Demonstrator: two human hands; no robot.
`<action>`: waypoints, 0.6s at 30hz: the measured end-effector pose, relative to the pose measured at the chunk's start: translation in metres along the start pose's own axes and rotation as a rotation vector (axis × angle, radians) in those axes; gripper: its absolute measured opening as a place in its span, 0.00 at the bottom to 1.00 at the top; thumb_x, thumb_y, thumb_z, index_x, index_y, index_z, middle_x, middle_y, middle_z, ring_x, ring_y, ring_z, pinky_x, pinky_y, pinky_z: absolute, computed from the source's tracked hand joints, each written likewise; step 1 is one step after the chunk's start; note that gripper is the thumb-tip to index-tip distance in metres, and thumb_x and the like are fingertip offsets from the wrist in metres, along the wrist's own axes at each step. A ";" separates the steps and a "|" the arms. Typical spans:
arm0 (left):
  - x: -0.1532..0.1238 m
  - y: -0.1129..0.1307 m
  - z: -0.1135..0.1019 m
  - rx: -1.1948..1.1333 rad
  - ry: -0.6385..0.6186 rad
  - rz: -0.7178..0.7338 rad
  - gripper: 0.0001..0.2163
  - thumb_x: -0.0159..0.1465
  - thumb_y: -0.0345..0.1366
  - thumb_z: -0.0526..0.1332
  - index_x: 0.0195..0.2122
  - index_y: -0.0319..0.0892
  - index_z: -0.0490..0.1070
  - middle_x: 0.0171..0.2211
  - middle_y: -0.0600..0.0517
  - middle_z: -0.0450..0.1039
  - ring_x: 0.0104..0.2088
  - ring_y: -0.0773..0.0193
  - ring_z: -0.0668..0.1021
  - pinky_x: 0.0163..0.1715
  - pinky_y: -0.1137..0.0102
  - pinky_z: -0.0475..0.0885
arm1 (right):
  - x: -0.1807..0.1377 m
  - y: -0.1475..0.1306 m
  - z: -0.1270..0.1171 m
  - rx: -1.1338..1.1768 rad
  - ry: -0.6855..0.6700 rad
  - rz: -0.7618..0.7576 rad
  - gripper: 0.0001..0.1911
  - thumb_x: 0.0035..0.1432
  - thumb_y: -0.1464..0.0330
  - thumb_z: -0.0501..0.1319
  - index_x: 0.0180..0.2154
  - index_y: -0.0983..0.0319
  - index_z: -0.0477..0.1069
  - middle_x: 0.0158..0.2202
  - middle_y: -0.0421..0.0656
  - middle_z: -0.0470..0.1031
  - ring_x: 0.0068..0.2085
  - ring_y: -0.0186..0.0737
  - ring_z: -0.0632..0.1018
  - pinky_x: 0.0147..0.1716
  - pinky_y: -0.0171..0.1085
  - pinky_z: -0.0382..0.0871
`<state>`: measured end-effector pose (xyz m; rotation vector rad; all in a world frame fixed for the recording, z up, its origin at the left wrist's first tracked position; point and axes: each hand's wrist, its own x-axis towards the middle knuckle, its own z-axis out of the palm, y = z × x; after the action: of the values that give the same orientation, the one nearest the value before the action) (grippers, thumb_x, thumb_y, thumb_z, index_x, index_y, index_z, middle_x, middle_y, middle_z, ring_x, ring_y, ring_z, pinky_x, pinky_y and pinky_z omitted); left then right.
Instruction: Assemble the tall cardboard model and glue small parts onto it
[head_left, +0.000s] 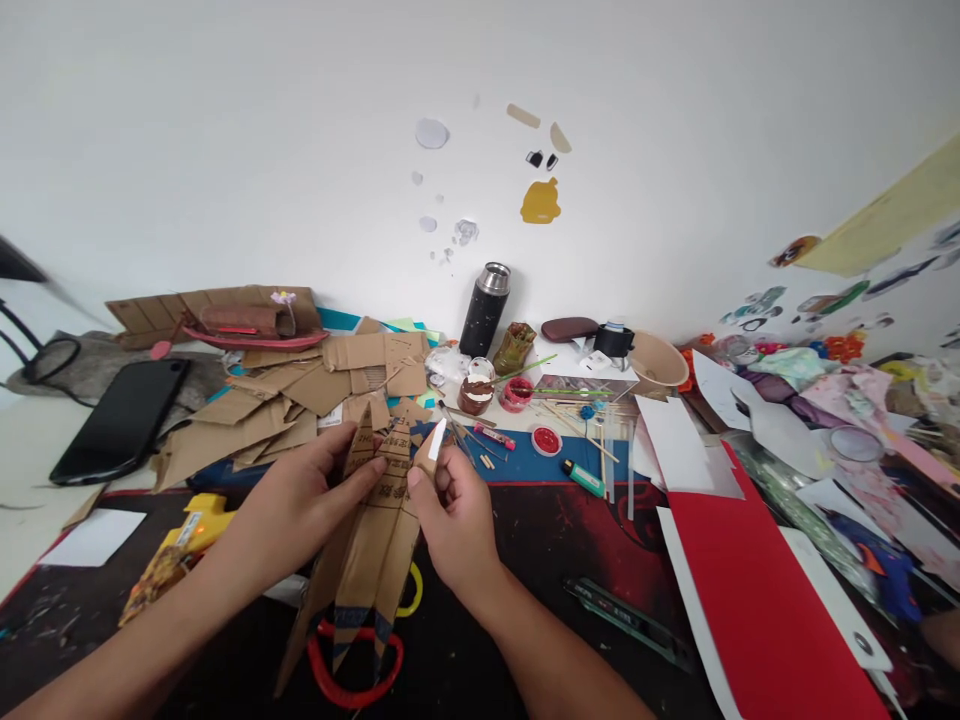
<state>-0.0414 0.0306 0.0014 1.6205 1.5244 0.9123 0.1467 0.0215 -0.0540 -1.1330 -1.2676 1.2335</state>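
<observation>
A folded brown cardboard piece (375, 550), with pointed ends and printed characters, stands between my hands above the dark mat. My left hand (304, 505) is closed on its upper left side, thumb across the front. With thumb and bent fingers, my right hand (457, 515) pinches the upper right edge, where a pointed flap (436, 440) shows a white face. The lower end of the cardboard overlaps red-handled scissors (394, 665). A yellow ring-shaped handle (411, 590) shows just behind it. The fingers behind the cardboard are partly hidden.
Left lie a yellow glue gun (202, 525), a phone (124, 420) and stacked cardboard scraps (307, 385). Behind are a black thermos (486, 310), paint jars (516, 393) and thin sticks. A utility knife (626, 620) and red sheet (757, 580) lie right.
</observation>
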 end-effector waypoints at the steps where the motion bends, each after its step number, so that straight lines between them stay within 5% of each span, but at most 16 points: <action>1: 0.000 -0.001 0.001 -0.012 -0.014 0.002 0.23 0.66 0.63 0.66 0.47 0.50 0.83 0.47 0.46 0.91 0.50 0.39 0.89 0.49 0.54 0.85 | 0.000 0.000 0.000 0.018 -0.008 -0.001 0.10 0.68 0.59 0.66 0.39 0.58 0.74 0.29 0.35 0.68 0.30 0.38 0.68 0.30 0.36 0.65; 6: -0.002 -0.002 0.008 -0.023 -0.037 -0.015 0.24 0.65 0.64 0.65 0.45 0.49 0.82 0.46 0.46 0.90 0.53 0.37 0.88 0.52 0.51 0.84 | 0.001 0.001 0.002 0.094 -0.046 -0.029 0.12 0.69 0.60 0.65 0.47 0.59 0.78 0.42 0.45 0.83 0.42 0.46 0.81 0.49 0.44 0.77; 12: -0.004 -0.001 0.006 -0.104 -0.114 -0.031 0.25 0.66 0.64 0.68 0.51 0.50 0.83 0.52 0.44 0.90 0.59 0.37 0.87 0.58 0.51 0.84 | 0.003 0.001 0.000 0.088 0.012 0.015 0.11 0.68 0.57 0.65 0.38 0.58 0.74 0.31 0.39 0.72 0.37 0.43 0.75 0.45 0.42 0.75; 18: -0.003 -0.004 0.003 -0.105 -0.150 -0.014 0.26 0.67 0.62 0.69 0.56 0.50 0.84 0.57 0.44 0.90 0.58 0.37 0.88 0.60 0.48 0.84 | 0.002 0.000 0.002 0.098 0.013 0.035 0.12 0.68 0.56 0.66 0.41 0.58 0.75 0.36 0.41 0.76 0.38 0.43 0.75 0.44 0.42 0.73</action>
<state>-0.0406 0.0276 -0.0033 1.5649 1.3618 0.8298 0.1448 0.0237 -0.0539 -1.0949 -1.1696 1.2977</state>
